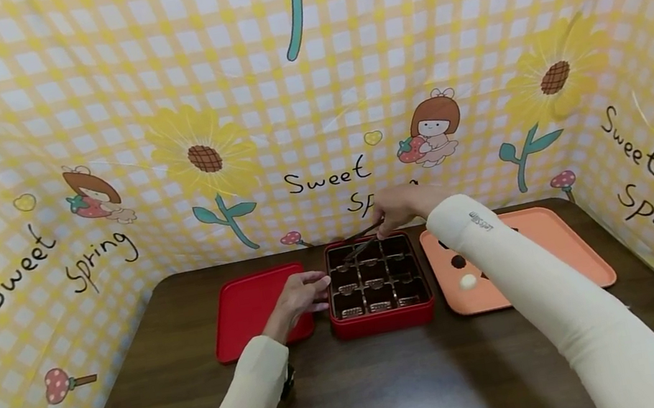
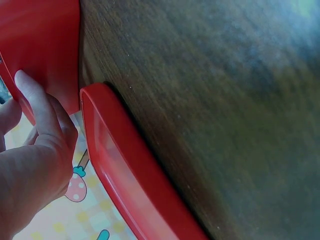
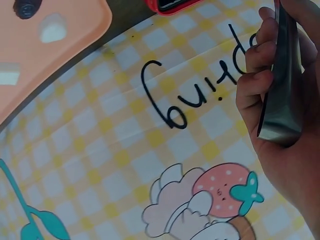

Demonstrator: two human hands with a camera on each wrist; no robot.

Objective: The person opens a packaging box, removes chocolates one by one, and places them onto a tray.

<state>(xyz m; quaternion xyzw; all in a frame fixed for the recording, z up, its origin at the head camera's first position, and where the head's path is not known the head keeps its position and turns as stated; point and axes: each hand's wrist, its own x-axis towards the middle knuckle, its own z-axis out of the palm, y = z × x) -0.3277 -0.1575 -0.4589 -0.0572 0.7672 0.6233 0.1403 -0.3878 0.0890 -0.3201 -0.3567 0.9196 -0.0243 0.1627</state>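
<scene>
A red box (image 1: pixel 383 321) with a dark divided insert stands near the middle of the table. My right hand (image 1: pixel 396 208) grips metal tongs (image 1: pixel 364 247) above it, their tips reaching over the back-left compartments. I cannot tell whether anything sits between the tips. In the right wrist view, the fingers wrap around the wide end of the tongs (image 3: pixel 282 105). My left hand (image 1: pixel 298 299) rests its fingers against the box's left side, close to the rim. The left wrist view shows those fingers extended on the red wall (image 2: pixel 45 50).
Left of the box lies a red lid (image 1: pixel 248 313), partly behind the left hand. On the right, an orange tray (image 1: pixel 555 251) holds a dark piece (image 1: pixel 458 261), a white piece (image 1: pixel 468 281) and others; the right sleeve covers part of it. A patterned cloth (image 1: pixel 311 112) hangs behind the table.
</scene>
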